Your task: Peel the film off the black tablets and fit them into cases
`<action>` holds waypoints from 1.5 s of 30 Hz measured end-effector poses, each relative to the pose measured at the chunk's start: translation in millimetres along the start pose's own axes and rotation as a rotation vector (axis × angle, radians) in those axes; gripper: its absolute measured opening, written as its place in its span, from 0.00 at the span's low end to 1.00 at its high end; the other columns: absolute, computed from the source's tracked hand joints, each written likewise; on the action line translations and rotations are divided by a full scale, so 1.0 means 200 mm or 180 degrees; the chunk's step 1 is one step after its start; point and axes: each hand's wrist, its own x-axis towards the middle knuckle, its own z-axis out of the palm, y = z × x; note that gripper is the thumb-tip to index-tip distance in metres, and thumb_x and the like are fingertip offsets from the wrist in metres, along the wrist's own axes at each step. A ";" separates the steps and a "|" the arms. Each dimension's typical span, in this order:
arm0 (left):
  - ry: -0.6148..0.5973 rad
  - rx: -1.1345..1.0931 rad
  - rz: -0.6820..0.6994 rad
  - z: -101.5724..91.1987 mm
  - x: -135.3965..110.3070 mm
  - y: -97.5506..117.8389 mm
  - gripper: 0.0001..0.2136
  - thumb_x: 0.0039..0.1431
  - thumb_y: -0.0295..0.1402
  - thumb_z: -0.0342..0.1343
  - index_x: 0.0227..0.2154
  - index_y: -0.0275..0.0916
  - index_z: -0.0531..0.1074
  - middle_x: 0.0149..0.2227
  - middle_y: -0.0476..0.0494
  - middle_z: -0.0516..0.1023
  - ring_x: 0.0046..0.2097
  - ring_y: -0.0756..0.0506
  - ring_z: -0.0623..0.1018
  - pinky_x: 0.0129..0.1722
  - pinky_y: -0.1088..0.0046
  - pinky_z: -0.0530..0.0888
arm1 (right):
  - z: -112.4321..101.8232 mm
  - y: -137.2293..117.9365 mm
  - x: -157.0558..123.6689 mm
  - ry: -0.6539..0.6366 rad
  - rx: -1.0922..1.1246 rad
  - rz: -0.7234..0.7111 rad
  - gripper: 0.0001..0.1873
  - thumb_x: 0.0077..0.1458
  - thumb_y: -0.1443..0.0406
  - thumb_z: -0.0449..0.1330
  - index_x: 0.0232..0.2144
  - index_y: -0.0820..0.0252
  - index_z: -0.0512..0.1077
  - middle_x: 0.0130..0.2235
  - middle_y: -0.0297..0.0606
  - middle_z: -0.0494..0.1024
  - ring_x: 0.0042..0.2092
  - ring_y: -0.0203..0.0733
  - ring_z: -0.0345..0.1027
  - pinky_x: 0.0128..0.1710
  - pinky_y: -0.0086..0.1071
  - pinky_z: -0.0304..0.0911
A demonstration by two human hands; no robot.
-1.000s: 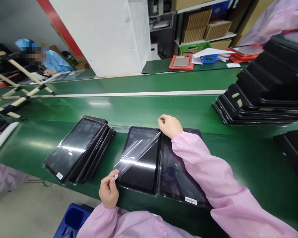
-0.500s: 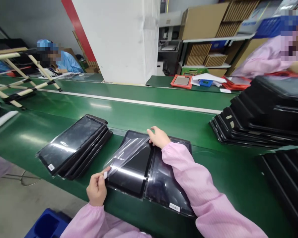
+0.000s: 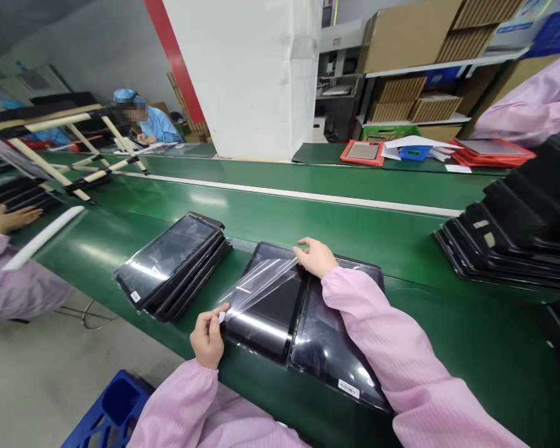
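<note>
A clear protective film (image 3: 256, 283) is stretched slantwise above a black screen panel (image 3: 270, 311) on the green bench. My left hand (image 3: 208, 338) pinches the film's near left corner, where a small white tab shows. At the far right corner, my right hand (image 3: 316, 256) is closed on the film's other end. A second black panel (image 3: 336, 342) with a white label lies directly to the right, partly under my right sleeve. On the left is a small stack of similar panels (image 3: 168, 258), the top one glossy and labelled.
Tall piles of black panels (image 3: 518, 230) stand at the right. A pipe-frame rack (image 3: 74, 155) is at the left, near another person's hand (image 3: 16, 218). Red-framed pieces (image 3: 363, 152) and papers lie across the bench. A blue stool (image 3: 116, 404) stands below.
The view has swung left, so everything sits further right and another person's hand shows at the left. Both my hands keep hold of the film, with little change in its position over the panel.
</note>
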 end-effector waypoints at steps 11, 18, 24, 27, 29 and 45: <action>-0.0257 -0.0508 -0.0212 0.02 0.04 0.04 0.12 0.66 0.35 0.46 0.31 0.40 0.71 0.37 0.39 0.84 0.40 0.42 0.83 0.39 0.66 0.78 | 0.03 0.06 0.03 0.0598 -0.0097 -0.0328 0.16 0.52 0.59 0.56 0.39 0.57 0.78 0.22 0.35 0.78 0.32 0.48 0.75 0.34 0.38 0.63; -0.0561 -0.1057 -0.0133 0.00 0.07 0.05 0.16 0.68 0.40 0.44 0.28 0.41 0.69 0.39 0.37 0.83 0.43 0.40 0.82 0.42 0.62 0.77 | 0.02 0.05 0.04 0.0938 -0.0079 -0.0352 0.22 0.46 0.58 0.58 0.43 0.60 0.76 0.28 0.37 0.79 0.26 0.45 0.70 0.33 0.40 0.64; -0.0775 -0.1249 -0.0247 -0.01 0.03 -0.01 0.11 0.66 0.41 0.49 0.39 0.40 0.70 0.48 0.34 0.79 0.50 0.37 0.79 0.48 0.58 0.76 | 0.05 0.07 0.02 0.0718 0.0157 -0.0296 0.25 0.49 0.58 0.58 0.49 0.62 0.74 0.36 0.40 0.81 0.23 0.37 0.67 0.30 0.36 0.66; -0.1058 -0.1036 -0.0174 -0.01 0.02 0.00 0.18 0.61 0.37 0.56 0.52 0.40 0.66 0.56 0.31 0.73 0.58 0.35 0.75 0.55 0.54 0.73 | 0.05 0.05 0.01 0.0389 0.0259 -0.0338 0.26 0.50 0.57 0.58 0.50 0.64 0.74 0.33 0.39 0.81 0.26 0.39 0.70 0.32 0.35 0.69; -0.1259 -0.0901 -0.0127 -0.01 0.02 0.01 0.25 0.60 0.36 0.57 0.59 0.40 0.62 0.59 0.30 0.70 0.61 0.34 0.72 0.58 0.51 0.71 | 0.03 0.04 0.01 0.0187 0.0249 -0.0367 0.27 0.49 0.56 0.60 0.50 0.64 0.74 0.30 0.36 0.79 0.26 0.40 0.70 0.33 0.36 0.69; -0.2147 -0.1095 -0.0464 -0.09 0.05 -0.02 0.41 0.59 0.52 0.58 0.69 0.41 0.49 0.67 0.28 0.60 0.67 0.32 0.63 0.65 0.51 0.65 | -0.18 0.02 -0.08 -0.0718 0.1304 -0.0486 0.16 0.51 0.44 0.64 0.21 0.41 0.80 0.33 0.51 0.78 0.39 0.54 0.75 0.37 0.48 0.70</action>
